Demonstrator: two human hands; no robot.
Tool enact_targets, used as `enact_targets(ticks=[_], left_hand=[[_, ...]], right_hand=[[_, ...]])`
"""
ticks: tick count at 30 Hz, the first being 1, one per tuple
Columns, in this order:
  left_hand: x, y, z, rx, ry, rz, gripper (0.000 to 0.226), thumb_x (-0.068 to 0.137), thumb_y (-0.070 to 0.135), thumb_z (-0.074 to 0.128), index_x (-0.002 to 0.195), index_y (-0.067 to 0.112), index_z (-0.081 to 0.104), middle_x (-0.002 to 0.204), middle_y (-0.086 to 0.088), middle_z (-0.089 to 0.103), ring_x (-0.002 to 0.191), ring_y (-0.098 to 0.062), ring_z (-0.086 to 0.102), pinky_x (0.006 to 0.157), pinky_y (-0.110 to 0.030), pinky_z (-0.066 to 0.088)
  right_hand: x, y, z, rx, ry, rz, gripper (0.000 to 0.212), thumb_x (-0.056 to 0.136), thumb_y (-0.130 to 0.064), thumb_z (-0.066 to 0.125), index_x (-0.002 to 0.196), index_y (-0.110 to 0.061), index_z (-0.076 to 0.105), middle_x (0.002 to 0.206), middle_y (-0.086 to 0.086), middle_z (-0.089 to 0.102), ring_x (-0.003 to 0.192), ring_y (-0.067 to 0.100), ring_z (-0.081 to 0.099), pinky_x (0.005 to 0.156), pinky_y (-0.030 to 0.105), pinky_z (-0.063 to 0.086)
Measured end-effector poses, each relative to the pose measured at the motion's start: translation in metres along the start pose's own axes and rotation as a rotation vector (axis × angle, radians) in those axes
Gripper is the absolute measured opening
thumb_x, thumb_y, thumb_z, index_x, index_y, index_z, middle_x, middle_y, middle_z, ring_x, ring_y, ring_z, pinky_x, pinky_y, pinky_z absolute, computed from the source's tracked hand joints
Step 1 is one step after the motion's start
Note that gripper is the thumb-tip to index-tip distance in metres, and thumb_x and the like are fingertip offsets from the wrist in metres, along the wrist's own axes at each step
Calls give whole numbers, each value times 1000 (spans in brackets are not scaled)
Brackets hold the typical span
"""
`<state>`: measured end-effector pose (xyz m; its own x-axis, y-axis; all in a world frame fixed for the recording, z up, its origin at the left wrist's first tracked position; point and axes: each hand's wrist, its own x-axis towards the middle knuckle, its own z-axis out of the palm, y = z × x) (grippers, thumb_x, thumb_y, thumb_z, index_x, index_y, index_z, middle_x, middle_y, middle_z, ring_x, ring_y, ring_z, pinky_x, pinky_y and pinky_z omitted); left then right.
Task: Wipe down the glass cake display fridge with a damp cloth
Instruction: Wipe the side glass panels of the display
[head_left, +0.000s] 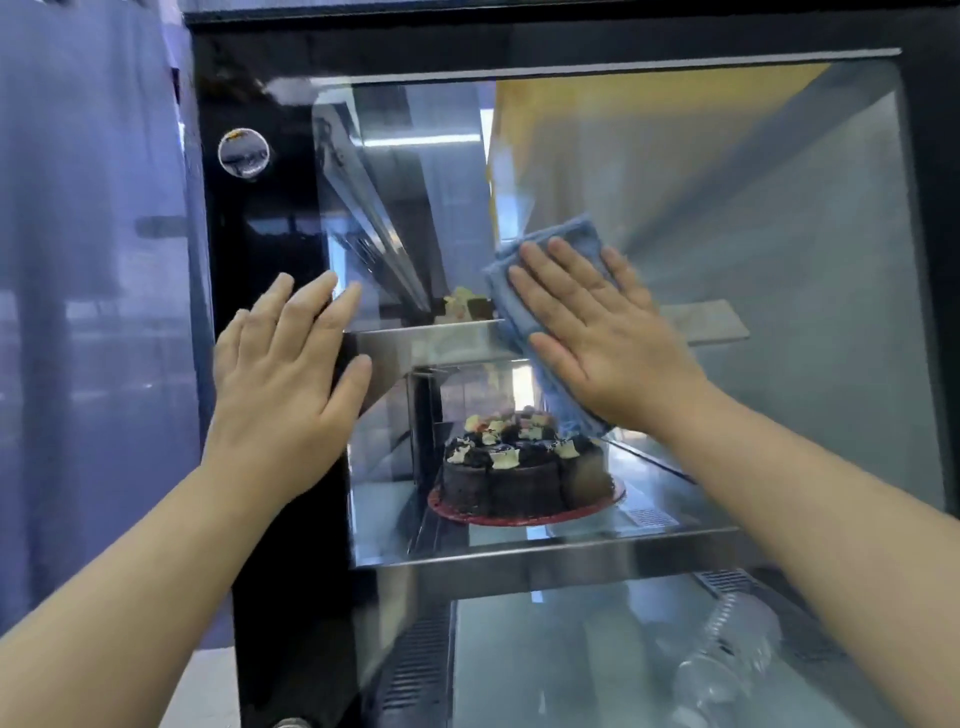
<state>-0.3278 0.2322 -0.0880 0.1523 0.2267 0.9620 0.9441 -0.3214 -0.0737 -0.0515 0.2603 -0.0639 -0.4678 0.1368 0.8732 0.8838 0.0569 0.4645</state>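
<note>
**A:** Well left of the chocolate cake (519, 467), a blue curtain (78, 260) is hanging, and the display fridge (924, 260) is filling nearly everything else.

**B:** The cake is sitting inside on a red board (467, 515), behind the glass pane (779, 234).

**A:** The right hand (608, 343) is lying flat with its fingers spread. It's pressing the blue cloth (550, 244) against the pane just above the cake, a touch to the right.

**B:** No pinch at all. Only palm pressure is keeping that cloth up.

**A:** The left hand (291, 379) is spread flat too, up and left of the cake. It's resting where the black frame (265, 249) meets the pane, and it's holding nothing.

**B:** That's the one I'm watching. A bare palm there is probably going to leave prints on glass that's meant to come out clean.

**A:** And the cloth?

**B:** With no grip on it, a quick stroke could slide it out from under the palm. It could also bunch up, so only part of it is wiping. One corner is already hanging loose right above the cake.

**A:** Any sense of how much is wiped?

**B:** I can't tell. Reflections are covering the pane.
</note>
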Motion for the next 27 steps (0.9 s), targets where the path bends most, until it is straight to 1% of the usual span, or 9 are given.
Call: enact_targets(ticks=[3,5,8,11,13,18,20,24,27], left_hand=[[-16,-21,2,23,-16,-1,59,88,42,29,144,26,27,150,7,27,141,-19,14,114,-49,13],[-24,-25,6,31,-32,2,60,88,42,27,146,25,25,151,7,24,142,-18,12,114,-46,9],[-28,-23,13,16,-56,4,62,88,42,26,147,23,23,155,5,19,144,-19,6,115,-44,6],[-26,-25,12,-2,-60,13,62,89,42,26,147,24,22,155,6,18,144,-18,4,115,-41,1],[-27,-31,9,-6,-57,35,61,89,41,26,147,25,22,155,8,17,144,-17,3,115,-40,-2],[-44,-53,5,13,-50,6,59,91,40,27,147,24,21,155,7,16,145,-18,2,115,-45,-6],[-48,-58,6,25,-57,4,60,90,40,27,147,21,23,154,5,19,145,-20,5,114,-47,-5],[-41,-59,2,66,-36,30,58,88,39,33,143,19,33,148,2,32,141,-22,18,115,-49,-1],[-29,-62,-6,36,15,25,56,89,37,32,142,20,33,146,4,32,139,-20,18,115,-49,0]], right_hand=[[12,25,-1,55,62,447,59,99,-43,10,150,-15,15,158,5,14,146,21,12,116,43,1],[38,-16,3,79,109,684,60,98,-40,12,151,-14,4,160,6,2,147,21,0,117,47,-3],[45,-104,6,76,67,358,60,99,-40,15,151,-12,3,160,8,1,147,23,0,118,50,2],[16,-94,6,46,-6,-33,55,99,-39,24,150,-16,22,157,3,21,145,20,16,116,48,12],[11,-50,4,8,-8,-31,54,99,-39,23,149,-18,22,156,3,24,144,20,20,116,45,11],[69,-45,-1,67,64,606,61,98,-41,14,151,-14,1,160,5,-2,147,21,-3,116,45,-6],[75,-98,1,53,67,484,61,99,-40,15,151,-13,0,160,7,-3,147,23,-3,116,45,-9],[37,-111,5,17,-28,-92,56,100,-40,21,150,-16,19,157,5,19,145,21,14,116,47,9],[48,-58,-2,15,-29,15,57,99,-45,9,150,-19,12,158,3,16,145,18,12,116,39,3]])
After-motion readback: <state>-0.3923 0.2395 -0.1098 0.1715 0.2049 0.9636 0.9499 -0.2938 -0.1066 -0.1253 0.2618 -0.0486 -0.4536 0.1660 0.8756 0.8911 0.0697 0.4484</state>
